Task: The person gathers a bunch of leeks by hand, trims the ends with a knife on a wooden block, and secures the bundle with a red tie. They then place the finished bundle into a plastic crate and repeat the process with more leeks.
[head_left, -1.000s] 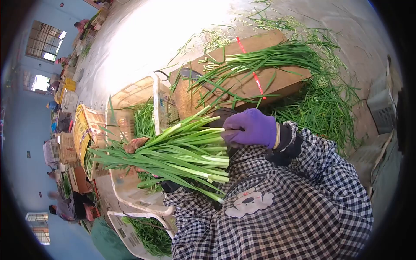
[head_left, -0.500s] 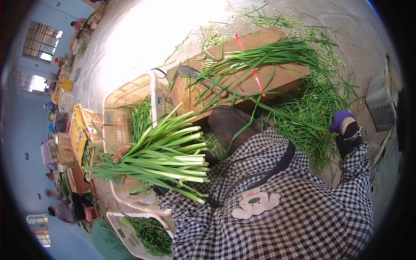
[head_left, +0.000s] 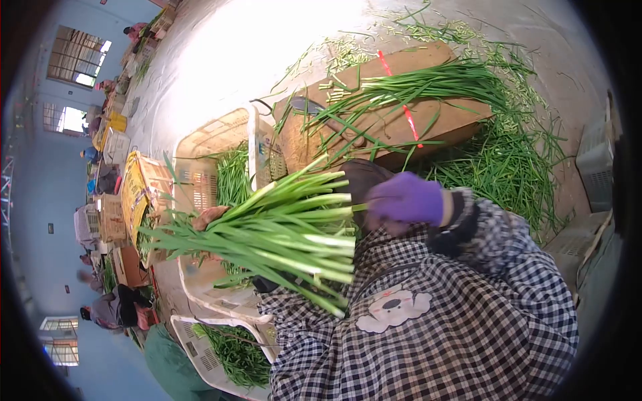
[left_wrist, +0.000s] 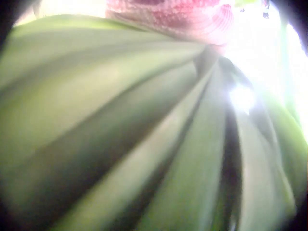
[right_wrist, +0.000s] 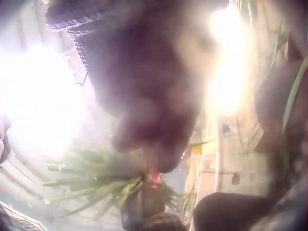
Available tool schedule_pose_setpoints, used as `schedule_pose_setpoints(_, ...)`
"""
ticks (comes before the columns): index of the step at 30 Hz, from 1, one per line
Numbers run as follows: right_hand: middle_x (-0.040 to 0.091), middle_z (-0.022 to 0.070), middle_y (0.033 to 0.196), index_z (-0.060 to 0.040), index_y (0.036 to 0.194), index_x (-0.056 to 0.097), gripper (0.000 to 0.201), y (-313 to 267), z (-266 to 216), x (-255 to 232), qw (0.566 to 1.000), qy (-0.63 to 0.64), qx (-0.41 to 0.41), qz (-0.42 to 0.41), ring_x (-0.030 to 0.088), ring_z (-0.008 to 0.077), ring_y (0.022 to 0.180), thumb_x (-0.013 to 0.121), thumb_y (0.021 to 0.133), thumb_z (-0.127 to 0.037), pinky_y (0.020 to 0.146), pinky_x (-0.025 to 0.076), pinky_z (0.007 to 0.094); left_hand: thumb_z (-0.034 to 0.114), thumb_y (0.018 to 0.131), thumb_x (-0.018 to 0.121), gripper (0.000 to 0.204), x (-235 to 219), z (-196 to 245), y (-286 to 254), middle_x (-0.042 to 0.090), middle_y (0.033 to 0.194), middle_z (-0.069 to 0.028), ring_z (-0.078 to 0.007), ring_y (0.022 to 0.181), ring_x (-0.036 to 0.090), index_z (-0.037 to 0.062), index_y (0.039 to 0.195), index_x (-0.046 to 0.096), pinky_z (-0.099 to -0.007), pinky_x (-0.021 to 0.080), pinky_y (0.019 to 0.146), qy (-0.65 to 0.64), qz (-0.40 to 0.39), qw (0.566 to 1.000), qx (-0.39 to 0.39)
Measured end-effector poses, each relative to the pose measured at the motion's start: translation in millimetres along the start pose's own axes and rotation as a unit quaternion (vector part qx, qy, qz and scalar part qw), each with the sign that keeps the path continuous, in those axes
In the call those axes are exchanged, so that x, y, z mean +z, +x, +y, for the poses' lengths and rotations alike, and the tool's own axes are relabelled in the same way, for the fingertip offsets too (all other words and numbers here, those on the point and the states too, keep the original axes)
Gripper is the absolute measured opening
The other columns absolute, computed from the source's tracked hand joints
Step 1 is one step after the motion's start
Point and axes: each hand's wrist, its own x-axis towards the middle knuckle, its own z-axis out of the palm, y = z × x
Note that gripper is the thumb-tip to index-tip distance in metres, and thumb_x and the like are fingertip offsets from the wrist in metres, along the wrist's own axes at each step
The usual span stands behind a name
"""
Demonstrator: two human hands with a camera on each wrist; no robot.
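A bunch of long green stalks with pale cut ends (head_left: 328,244) fans out across the lap. My left hand (head_left: 209,218), in a pinkish glove (left_wrist: 192,19), grips it toward the leafy end, partly covered by leaves. Just right of the pale ends is my right hand (head_left: 409,200) in a purple glove, motion-blurred. Its curled fingers pinch a thin green stalk (head_left: 360,208) at the bunch's edge. The right wrist view shows the purple glove (right_wrist: 144,86) dark and blurred, above and beside the bunch (right_wrist: 91,180).
Beyond the knees lies a wooden block (head_left: 441,117) with more stalks (head_left: 428,83), a red strap (head_left: 412,125) and a dark blade (head_left: 307,105). Crates (head_left: 254,154) with greens stand at left. Leaves (head_left: 501,167) heap on the floor at right; grey crates (head_left: 595,160) stand beyond.
My right hand swung out to the far right, then came back to the pale ends. The bunch in my left hand shifted left, then back right.
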Motion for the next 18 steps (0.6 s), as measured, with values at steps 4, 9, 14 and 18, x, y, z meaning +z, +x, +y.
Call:
schedule_pose_setpoints(4,0.065,0.0054,0.073,-0.0046,0.077,0.063,0.01,-105.2,33.1,-82.3,0.965,-0.135,0.202,0.095,0.059,0.0139,0.06,0.056,0.081,-0.011,0.054,0.047,0.0263,0.018,0.088,0.052,0.026,-64.4,-42.5,-6.8,0.061,0.101,-0.009,-0.0223,0.084,0.062,0.0081,0.112,0.052,-0.0382,0.051,0.08,-0.049,-0.137,0.895,0.421)
schedule_pose_setpoints(9,0.064,0.011,0.075,-0.0083,0.093,0.065,0.031,-146.0,21.0,-105.5,0.778,-0.535,0.296,0.144,0.063,0.0216,0.069,0.051,0.085,-0.035,0.066,0.05,0.0331,0.022,0.089,0.046,0.026,-70.9,-49.4,34.0,0.061,0.096,-0.0098,-0.0194,0.078,0.06,0.0052,0.108,0.051,-0.0349,0.049,0.074,-0.006,-0.203,0.827,0.524)
schedule_pose_setpoints(14,0.063,0.0091,0.09,-0.0011,0.104,0.061,0.029,-16.6,-43.8,-3.5,0.999,0.004,0.031,0.017,0.061,0.0155,0.076,0.054,0.09,-0.025,0.07,0.05,0.0279,0.02,0.081,0.057,0.015,-51.3,-44.0,62.9,0.06,0.091,-0.0048,-0.0125,0.079,0.056,0.0113,0.093,0.053,-0.0317,0.046,0.076,0.398,0.033,0.606,0.688)
schedule_pose_setpoints(18,0.058,0.0124,0.085,-0.0022,0.094,0.06,0.038,40.5,-69.0,32.1,0.934,-0.35,0.034,-0.058,0.058,0.0191,0.081,0.057,0.085,-0.039,0.071,0.045,0.0351,0.034,0.088,0.04,0.03,-4.7,-43.8,100.5,0.055,0.084,-0.0037,-0.0132,0.08,0.052,0.0061,0.095,0.049,-0.0314,0.043,0.079,0.387,0.048,0.5,0.774)
